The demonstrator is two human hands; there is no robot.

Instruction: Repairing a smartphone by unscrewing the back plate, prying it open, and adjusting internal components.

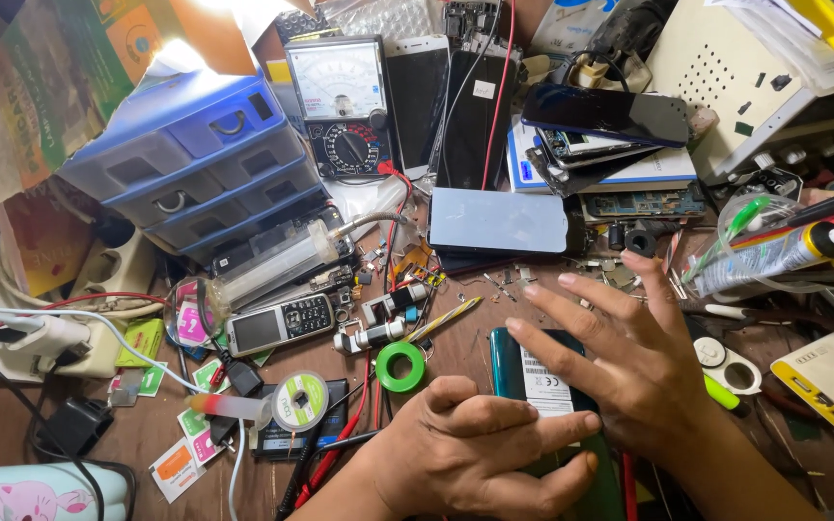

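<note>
- A dark green phone (518, 381) is seen lying back-up on the cluttered wooden surface (147, 434), with a white label on its back. It is taken here as the landmark.
- The phone's long axis runs toward and away from the person, its far end toward the green tape roll's side of the clutter and its near end hidden under the hands.
- The left hand (475, 453) is laid over the near part of the phone, its fingers curled and its index finger stretched across the label; it presses on the phone rather than closing round it.
- The right hand (620, 362) is held released, fingers spread, resting on or just above the phone's right edge; whether the palm touches cannot be told.
- Both hands are at the phone; the left one is judged the nearer, as it lies directly on it.
- Just left of the phone a green tape roll (401, 367) is lying flat.
- Farther left of the phone a small keypad phone (280, 324) is seen, and behind that a blue drawer unit (195, 164).
- Beyond the phone's far end a flat grey-blue screen panel (497, 220) is lying, with an analogue multimeter (345, 101) standing farther back.
- To the right of the phone a clear cup of screwdrivers (764, 246) is placed.
</note>
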